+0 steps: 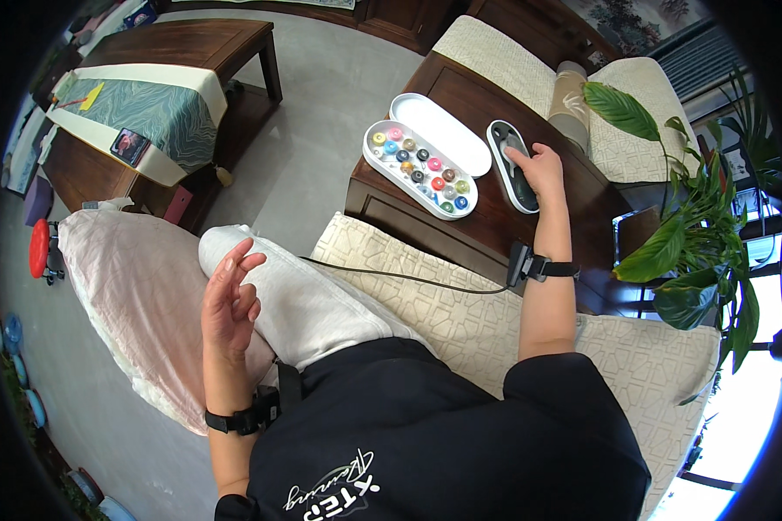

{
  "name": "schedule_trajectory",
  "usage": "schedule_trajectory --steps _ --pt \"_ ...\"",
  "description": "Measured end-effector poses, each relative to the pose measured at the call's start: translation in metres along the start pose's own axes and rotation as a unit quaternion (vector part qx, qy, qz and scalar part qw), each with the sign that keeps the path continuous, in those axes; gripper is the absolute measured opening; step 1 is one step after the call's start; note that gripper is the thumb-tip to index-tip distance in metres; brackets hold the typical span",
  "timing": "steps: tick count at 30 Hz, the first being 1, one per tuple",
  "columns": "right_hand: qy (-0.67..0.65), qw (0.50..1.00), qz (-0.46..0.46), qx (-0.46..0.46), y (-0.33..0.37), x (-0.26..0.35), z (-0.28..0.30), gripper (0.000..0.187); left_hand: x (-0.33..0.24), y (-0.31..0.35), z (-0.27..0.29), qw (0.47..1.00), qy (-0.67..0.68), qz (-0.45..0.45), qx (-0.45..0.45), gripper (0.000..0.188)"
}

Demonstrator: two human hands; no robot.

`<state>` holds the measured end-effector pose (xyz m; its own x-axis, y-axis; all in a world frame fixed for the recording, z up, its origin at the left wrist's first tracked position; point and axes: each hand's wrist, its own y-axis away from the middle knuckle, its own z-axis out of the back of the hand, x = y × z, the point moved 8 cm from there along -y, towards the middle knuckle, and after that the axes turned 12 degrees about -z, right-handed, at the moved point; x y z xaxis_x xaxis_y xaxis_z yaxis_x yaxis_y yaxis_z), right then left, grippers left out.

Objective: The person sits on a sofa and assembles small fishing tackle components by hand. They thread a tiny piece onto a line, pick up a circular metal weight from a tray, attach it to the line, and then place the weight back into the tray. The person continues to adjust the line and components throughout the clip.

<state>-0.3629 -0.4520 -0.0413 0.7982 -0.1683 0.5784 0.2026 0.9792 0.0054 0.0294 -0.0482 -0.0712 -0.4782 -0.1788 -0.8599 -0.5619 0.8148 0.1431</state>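
Note:
My right hand [540, 168] rests on a narrow oval grey-and-white case [511, 164] on a dark wooden side table [460, 217]; the fingers touch its top and do not close round it. Just left of it lies a white oval tray [418, 168] filled with several small coloured spools. Its white lid [439, 132] lies beside it, farther back. My left hand [231, 300] hovers empty over my lap, fingers spread, above my light grey trouser leg [300, 300]. Both wrists wear black bands, and a thin cable runs from the right one.
I sit on a cream patterned sofa cushion [434, 300]. A pink cloth [135, 286] drapes at my left. A low wooden table with a teal runner [161, 108] stands across the grey floor. A leafy green plant [695, 234] stands to the right.

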Motion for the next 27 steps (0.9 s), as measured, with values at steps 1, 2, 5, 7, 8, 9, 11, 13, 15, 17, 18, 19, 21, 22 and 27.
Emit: schedule_trajectory --steps 1,2,5,7,8,9,11,13,15,17,18,19,21,22,27 --pt "-0.022 1.000 0.005 0.008 0.001 0.000 0.000 0.080 0.000 0.000 0.000 1.000 0.001 0.000 -0.002 0.046" --pt "-0.023 1.000 0.008 0.014 0.000 0.000 -0.001 0.076 -0.001 -0.001 -0.002 1.000 0.003 -0.001 0.007 0.046" --pt "-0.012 0.999 0.014 0.033 -0.001 0.003 -0.003 0.064 -0.002 -0.003 -0.008 1.000 0.000 -0.002 0.015 0.044" --pt "0.019 0.999 0.022 0.033 0.000 0.007 -0.006 0.055 -0.003 -0.004 -0.009 1.000 -0.005 0.000 0.008 0.043" --pt "0.033 0.999 0.030 0.027 0.001 0.009 -0.007 0.053 -0.003 -0.004 -0.010 1.000 -0.001 0.000 0.009 0.043" --pt "0.049 0.998 0.026 0.019 0.002 0.009 -0.006 0.050 -0.004 -0.005 -0.011 1.000 0.003 0.000 0.009 0.042" --pt "0.070 0.997 0.029 0.008 0.003 0.011 -0.005 0.047 -0.005 -0.006 -0.012 1.000 0.013 -0.002 0.009 0.042" --pt "0.087 0.995 0.024 0.033 0.003 0.011 -0.010 0.046 -0.006 -0.007 -0.010 1.000 0.023 -0.004 0.009 0.041" --pt "0.107 0.993 0.035 0.034 0.003 0.012 -0.013 0.043 -0.005 -0.009 -0.009 0.998 0.052 0.000 0.019 0.041" --pt "0.094 0.993 0.047 0.044 0.002 0.013 -0.016 0.042 -0.003 -0.011 -0.009 0.995 0.092 0.004 0.026 0.041" --pt "0.089 0.993 0.053 0.048 0.002 0.013 -0.018 0.042 -0.001 -0.012 -0.009 0.993 0.117 0.007 0.027 0.040" --pt "0.064 0.995 0.055 0.053 0.002 0.012 -0.019 0.041 0.000 -0.013 -0.009 0.989 0.147 0.010 0.029 0.039" --pt "0.012 0.996 0.061 0.063 0.002 0.012 -0.021 0.040 0.001 -0.013 -0.009 0.983 0.180 0.015 0.032 0.038" --pt "0.006 0.996 0.056 0.064 0.002 0.011 -0.020 0.039 0.001 -0.013 -0.010 0.978 0.205 0.017 0.034 0.038" --pt "-0.003 0.997 0.038 -0.064 0.005 0.005 0.002 0.033 -0.002 -0.013 -0.002 0.981 0.192 0.008 0.018 0.037"
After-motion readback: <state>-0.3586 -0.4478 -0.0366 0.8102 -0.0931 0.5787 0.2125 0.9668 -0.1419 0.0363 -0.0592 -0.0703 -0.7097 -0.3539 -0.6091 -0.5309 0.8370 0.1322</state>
